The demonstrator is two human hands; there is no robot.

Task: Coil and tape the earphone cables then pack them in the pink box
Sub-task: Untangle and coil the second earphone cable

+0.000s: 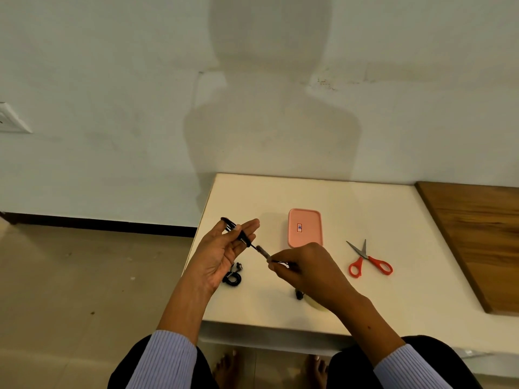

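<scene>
— two hands over the white table [323,197]?
— yes. left hand [224,256], palm up, fingers mostly straight, had a black earphone cable [234,230] looped round them, thumb pressing it. right hand [303,268] pinched the cable's free end.
— the pink box [305,231]?
— closed, just beyond the right hand; red scissors [369,261] beside it.

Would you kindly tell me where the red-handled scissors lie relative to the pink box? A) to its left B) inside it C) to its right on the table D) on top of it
C: the scissors lie flat on the table, right of the closed pink box.
</scene>
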